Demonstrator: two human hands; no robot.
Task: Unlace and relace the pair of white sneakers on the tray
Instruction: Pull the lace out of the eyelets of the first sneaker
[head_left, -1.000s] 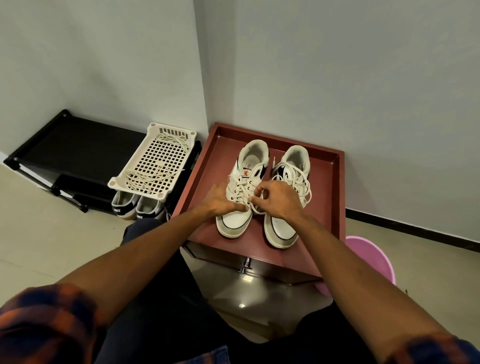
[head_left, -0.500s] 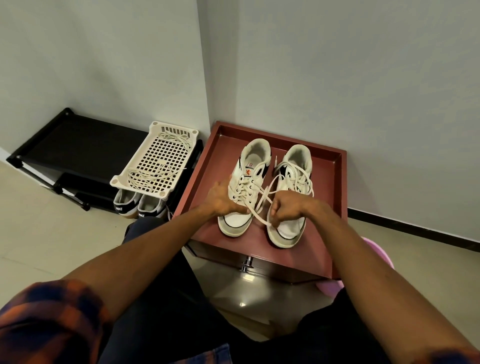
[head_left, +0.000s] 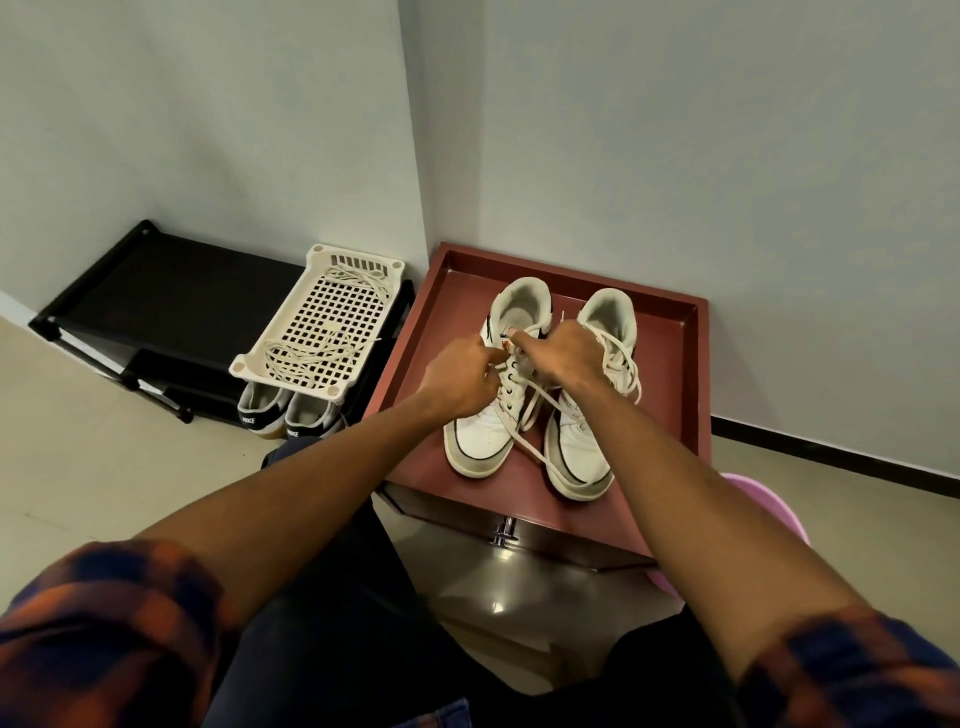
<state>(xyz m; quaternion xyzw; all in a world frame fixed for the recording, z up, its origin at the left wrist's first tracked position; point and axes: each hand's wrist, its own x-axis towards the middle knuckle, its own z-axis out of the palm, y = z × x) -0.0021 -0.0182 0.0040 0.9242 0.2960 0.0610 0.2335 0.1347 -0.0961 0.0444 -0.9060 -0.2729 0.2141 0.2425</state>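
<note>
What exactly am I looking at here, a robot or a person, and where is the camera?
No machine here: a person works bare-handed, and the one picture comes from a wide-angle camera worn on their head, looking down along both forearms. On a dark red tray stand two white sneakers, toes toward the person. The left hand and the right hand meet over the upper eyelets of the left sneaker, each pinching its lace, whose loose end trails toward the right sneaker. Beside the tray, a white basket holding loose laces rests on a black shoe rack; a pink basin peeks out beside the right forearm.
</note>
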